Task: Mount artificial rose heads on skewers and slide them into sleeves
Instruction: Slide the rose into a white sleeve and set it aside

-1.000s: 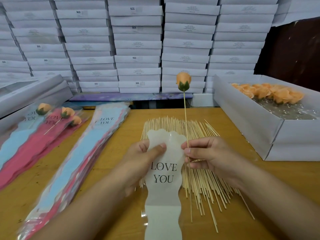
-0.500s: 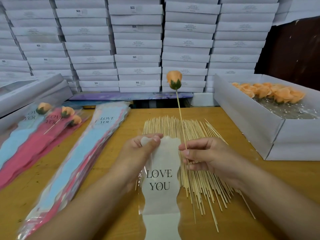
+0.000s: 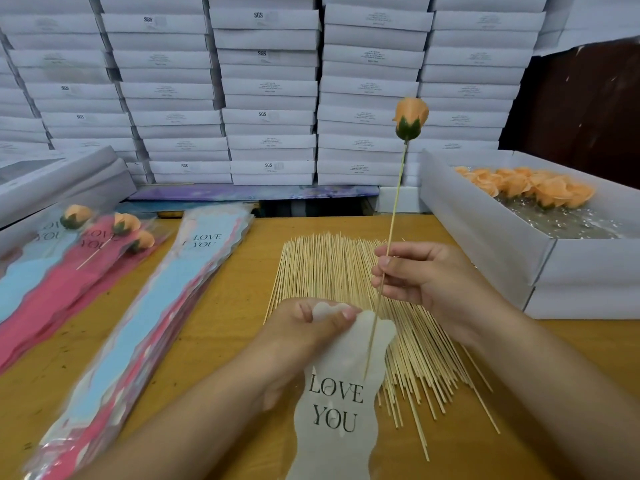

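Skewer (image 3: pixel 391 233) tip below right hand (image 3: pixel 420 277), on sleeve (image 3: pixel 341 386)

- "LOVE YOU" in dark letters on the white sleeve (image 3: pixel 341 407) pinched by the left hand (image 3: pixel 304 337).
- "LOVE YOU" on the top blue sleeve (image 3: pixel 204 242) of the stack.
- "LOVE YOU", partly hidden, on the filled sleeves (image 3: pixel 93 239) at left.
- "SGS" on several white boxes (image 3: pixel 266 20); their smaller print is unreadable.
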{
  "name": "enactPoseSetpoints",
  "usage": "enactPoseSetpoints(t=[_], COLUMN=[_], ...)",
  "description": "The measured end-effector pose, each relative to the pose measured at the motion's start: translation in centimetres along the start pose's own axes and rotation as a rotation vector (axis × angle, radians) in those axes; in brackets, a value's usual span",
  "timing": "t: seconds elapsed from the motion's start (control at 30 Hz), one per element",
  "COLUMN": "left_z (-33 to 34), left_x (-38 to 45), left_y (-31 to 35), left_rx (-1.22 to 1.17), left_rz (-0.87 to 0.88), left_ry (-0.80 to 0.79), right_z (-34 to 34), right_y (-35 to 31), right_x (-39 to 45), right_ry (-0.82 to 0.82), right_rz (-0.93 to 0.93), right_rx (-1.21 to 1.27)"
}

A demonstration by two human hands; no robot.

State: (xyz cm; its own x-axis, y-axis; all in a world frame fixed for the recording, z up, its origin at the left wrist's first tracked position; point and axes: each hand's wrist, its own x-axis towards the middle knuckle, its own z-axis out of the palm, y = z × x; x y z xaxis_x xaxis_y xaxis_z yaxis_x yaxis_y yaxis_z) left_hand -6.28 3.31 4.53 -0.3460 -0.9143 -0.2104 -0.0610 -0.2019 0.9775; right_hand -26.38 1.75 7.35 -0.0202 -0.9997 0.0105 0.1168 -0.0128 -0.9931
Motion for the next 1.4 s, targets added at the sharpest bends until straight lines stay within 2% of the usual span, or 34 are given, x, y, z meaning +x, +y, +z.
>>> enactPoseSetpoints(t=[0.4, 0.7, 1.03, 1.23, 1.4], left_z=[-0.7, -0.9, -1.1, -1.4, -1.6], left_x=[0.0, 0.3, 0.0, 0.1, 0.3], left_y=[0.1, 0.2, 0.3, 0.1, 0.1], left_rx=[-0.089, -0.115, -0.170, -0.196, -0.258], left_rz=[-0.051, -0.015, -0.006, -0.025, -0.014], left_ry=[-0.016, 0.046, -0.029, 0.064, 0.111], right_z=[1.9, 2.6, 3.1, 2.0, 1.8], right_y=[-1.4, -0.2, -0.5, -1.8, -3.3], right_x=[1.3, 0.3, 0.0, 0.5, 0.9], right_ry=[0.051, -0.095, -0.057, 0.015, 0.013], right_rz=[-0.013, -0.013, -0.002, -0.029, -0.082], right_rx=[0.052, -0.092, -0.084, -0.097, -0.076])
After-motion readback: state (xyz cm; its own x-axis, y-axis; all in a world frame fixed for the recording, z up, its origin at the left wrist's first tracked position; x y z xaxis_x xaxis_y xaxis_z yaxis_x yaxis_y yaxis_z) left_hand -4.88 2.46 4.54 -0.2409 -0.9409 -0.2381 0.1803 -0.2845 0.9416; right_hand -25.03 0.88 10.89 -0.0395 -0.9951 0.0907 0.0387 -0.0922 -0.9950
